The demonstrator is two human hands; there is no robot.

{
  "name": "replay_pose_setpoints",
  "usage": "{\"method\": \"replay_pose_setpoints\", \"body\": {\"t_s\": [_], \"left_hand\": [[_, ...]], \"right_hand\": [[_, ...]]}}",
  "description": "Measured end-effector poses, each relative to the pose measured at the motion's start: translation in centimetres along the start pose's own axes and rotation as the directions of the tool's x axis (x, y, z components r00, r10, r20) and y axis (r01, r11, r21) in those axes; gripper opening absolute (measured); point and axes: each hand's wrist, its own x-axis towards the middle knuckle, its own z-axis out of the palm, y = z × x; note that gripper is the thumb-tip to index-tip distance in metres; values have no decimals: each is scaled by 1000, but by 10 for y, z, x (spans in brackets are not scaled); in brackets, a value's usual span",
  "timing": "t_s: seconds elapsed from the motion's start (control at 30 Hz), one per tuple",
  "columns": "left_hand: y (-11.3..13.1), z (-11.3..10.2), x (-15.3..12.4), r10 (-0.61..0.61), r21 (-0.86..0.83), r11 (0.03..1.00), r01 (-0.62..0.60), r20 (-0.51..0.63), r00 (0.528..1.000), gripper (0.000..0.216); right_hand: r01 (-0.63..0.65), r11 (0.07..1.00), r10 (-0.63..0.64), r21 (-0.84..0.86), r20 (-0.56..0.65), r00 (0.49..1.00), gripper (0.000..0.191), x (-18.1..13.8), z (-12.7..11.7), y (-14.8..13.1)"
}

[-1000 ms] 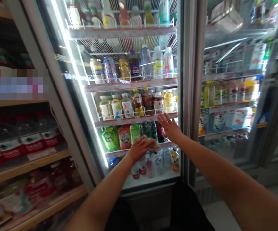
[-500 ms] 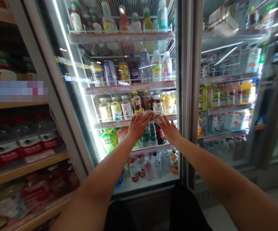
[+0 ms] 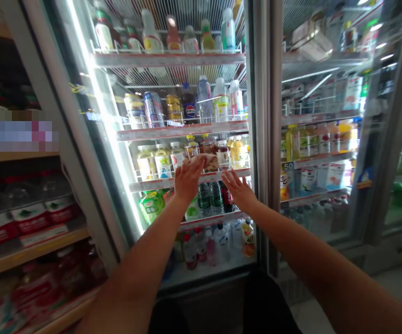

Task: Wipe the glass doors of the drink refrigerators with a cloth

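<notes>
A crumpled, pale pinkish cloth (image 3: 210,162) is under the fingers of my left hand (image 3: 187,180), which holds it up against the glass door (image 3: 173,283) of a drinks fridge. My right hand (image 3: 239,189) is a little lower and to the right, fingers spread and nothing in them. It is apart from the cloth; whether its fingertips touch the glass I cannot tell. Behind the hands, juice and tea bottles (image 3: 237,150) line a shelf, with dark green bottles (image 3: 216,197) on the one below.
A lit strip (image 3: 92,79) runs down the left side of the fridge. To the right, a metal door frame (image 3: 268,116) separates it from another glass-fronted fridge (image 3: 312,181). Wooden shelves (image 3: 37,253) with packed bottles stand close on the left. My dark-clothed knees show at the bottom.
My left hand has moved left with the cloth. The right hand has come away from the cloth, so a gap now lies between the hands. The view has shifted slightly.
</notes>
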Motion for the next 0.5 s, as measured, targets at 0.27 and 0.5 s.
{"method": "replay_pose_setpoints", "body": {"t_s": [0.27,0.5], "left_hand": [[-24,-1,-39,264,3,964,-265,57,963,64],[-35,-3,-61,239,37,970,-241,59,969,64]], "right_hand": [[1,1000,-1,-29,-15,1000,122,0,3,-1],[-18,999,17,-51,-18,1000,122,0,5,-1]]}}
